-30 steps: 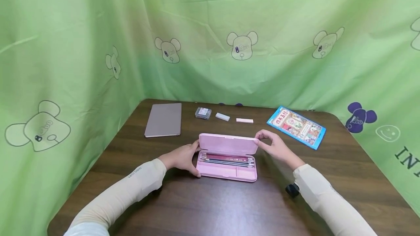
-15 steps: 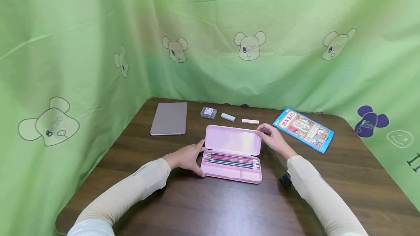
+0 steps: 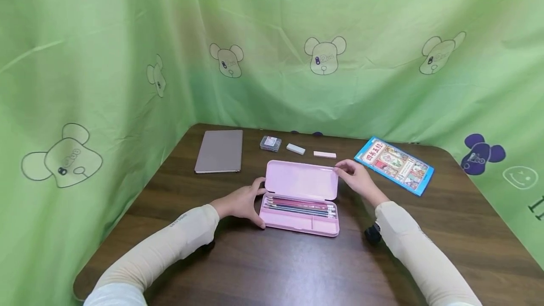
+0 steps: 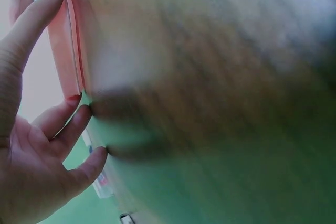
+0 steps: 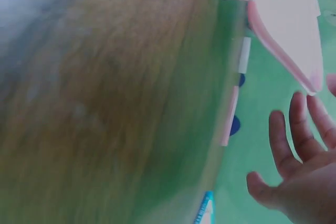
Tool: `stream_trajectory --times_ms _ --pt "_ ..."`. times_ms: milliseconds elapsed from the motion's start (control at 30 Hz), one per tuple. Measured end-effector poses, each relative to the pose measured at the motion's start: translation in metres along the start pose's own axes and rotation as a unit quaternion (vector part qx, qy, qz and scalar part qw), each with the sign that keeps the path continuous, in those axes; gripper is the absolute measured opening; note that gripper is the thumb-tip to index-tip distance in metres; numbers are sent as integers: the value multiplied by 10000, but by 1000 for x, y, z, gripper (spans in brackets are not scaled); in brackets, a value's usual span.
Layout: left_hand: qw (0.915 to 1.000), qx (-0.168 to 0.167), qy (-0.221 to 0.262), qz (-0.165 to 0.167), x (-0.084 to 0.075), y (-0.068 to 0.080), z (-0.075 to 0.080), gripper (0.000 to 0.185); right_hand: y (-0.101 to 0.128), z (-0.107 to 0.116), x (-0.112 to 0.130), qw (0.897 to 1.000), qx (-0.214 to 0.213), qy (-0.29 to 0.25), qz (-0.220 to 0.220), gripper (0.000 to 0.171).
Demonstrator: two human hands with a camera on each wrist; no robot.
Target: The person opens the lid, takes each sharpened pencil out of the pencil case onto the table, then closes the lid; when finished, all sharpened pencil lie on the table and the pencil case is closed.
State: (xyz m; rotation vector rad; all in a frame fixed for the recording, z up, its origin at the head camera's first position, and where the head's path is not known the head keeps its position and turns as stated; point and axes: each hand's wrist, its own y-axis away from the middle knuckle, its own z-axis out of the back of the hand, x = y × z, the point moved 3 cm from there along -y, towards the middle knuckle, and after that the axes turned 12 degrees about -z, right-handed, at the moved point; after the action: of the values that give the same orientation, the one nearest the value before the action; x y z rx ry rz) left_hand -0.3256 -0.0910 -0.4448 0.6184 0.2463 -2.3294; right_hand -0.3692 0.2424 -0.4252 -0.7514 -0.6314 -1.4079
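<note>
A pink pencil case (image 3: pixel 282 222) lies on the table with its lid (image 3: pixel 301 179) raised and tilted back. Several pencils (image 3: pixel 299 207) rest side by side in the rear compartment; the front part has a small divider. My left hand (image 3: pixel 241 202) holds the case's left end, thumb at the front corner and fingers behind. The left wrist view has this left hand (image 4: pixel 37 145) around the end of the case (image 4: pixel 63 56). My right hand (image 3: pixel 356 179) pinches the lid's upper right corner; in the right wrist view the fingertips meet the lid (image 5: pixel 286 14), the thumb mostly cut off.
Behind the case stand a small clear box (image 3: pixel 270 143), a white eraser-like block (image 3: pixel 295 148) and a thin pink strip (image 3: pixel 325 154). A grey notebook (image 3: pixel 219 151) lies back left, a blue-edged picture book (image 3: pixel 395 164) back right. Green curtain surrounds the table (image 3: pixel 272 273).
The lid has swung further back and up, with my right hand moving along at its corner. My left hand has kept its hold on the case. The view has shifted slightly.
</note>
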Motion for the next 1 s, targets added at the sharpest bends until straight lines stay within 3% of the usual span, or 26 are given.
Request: stream_trajectory --times_ms 133,233,433,600,800,1000 --pt "9992 -142 382 -21 2 0 -2 125 12 11 6 9996 -256 131 28 25" --pt "9981 -220 576 -52 3 -1 -2 124 19 15 9 9995 -219 227 22 23" --pt "9983 -134 575 -1 3 -2 -1 124 37 4 14 9968 608 457 261 12" --pt "9987 -105 492 51 4 -2 1 125 47 -13 14 9820 1409 1201 366 14" --pt "9986 -64 503 114 5 -3 1 125 50 -22 12 9714 1589 1763 5 16" --pt "9985 -54 550 40 4 -3 -1 125 51 -23 12 9694 1642 1822 -131 16"
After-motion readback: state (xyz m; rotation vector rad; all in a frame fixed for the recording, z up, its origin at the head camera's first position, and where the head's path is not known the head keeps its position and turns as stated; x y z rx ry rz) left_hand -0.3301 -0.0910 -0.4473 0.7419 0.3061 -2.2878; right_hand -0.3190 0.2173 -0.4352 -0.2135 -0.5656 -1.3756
